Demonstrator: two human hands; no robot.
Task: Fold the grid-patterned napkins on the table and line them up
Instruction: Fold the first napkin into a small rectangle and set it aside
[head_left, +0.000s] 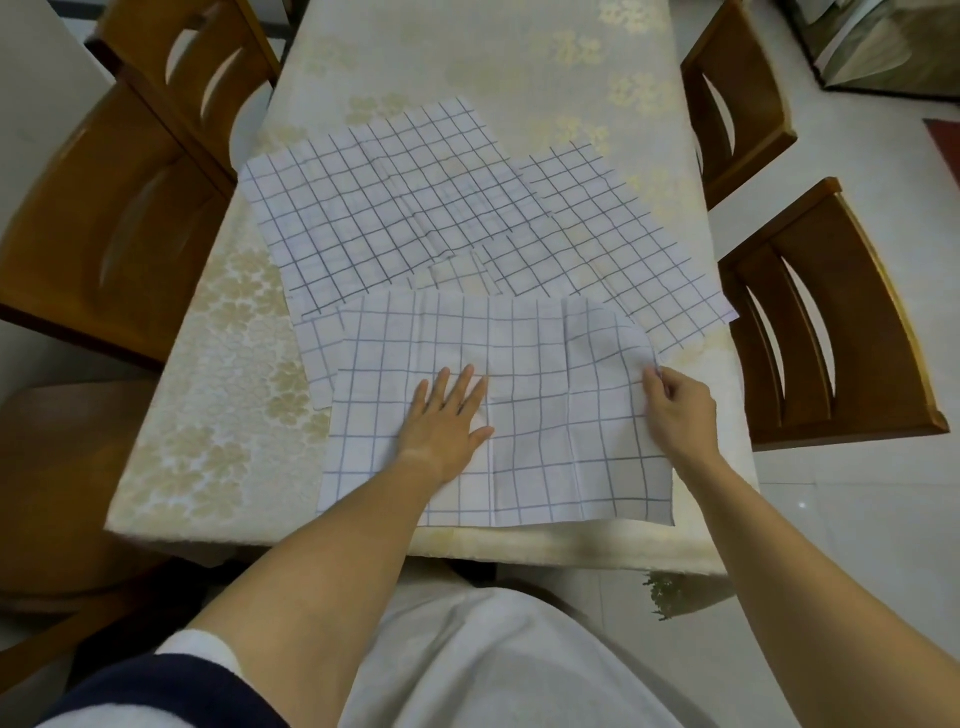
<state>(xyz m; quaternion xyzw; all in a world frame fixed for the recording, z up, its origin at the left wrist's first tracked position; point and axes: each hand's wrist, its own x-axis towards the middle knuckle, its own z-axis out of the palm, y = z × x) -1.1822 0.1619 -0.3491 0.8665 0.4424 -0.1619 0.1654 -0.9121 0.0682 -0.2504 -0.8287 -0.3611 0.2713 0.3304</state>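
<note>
Fingers (457, 387) of the left hand (447, 421) lie straight and slightly spread, palm down, pressing flat on the nearest napkin (561, 467) close to its central crease. The right hand (680, 410) has its fingertips (653, 378) curled onto that cloth's right edge, pinching it where the far right corner rises off the table (218, 415) in a soft curve.

The nearest napkin, white with a blue-grey grid, lies at the near end of the table, its near edge just short of the table's edge and roughly parallel to it. A band along its far side appears to be a second layer, though the view does not settle whether this is a fold or a separate cloth. A narrow gridded strip (314, 353) projects from beneath its left side.

Beyond it, two further napkins lie unfolded and askew. The left napkin (363, 218) is large and creased. The right napkin (623, 234) meets and overlaps it near the table's middle and reaches toward the right edge.

A cream cloth with a pale floral pattern covers the table. Wooden chairs stand along both long sides, among them the near left chair (130, 208) and the near right chair (831, 322). Both forearms are bare.
</note>
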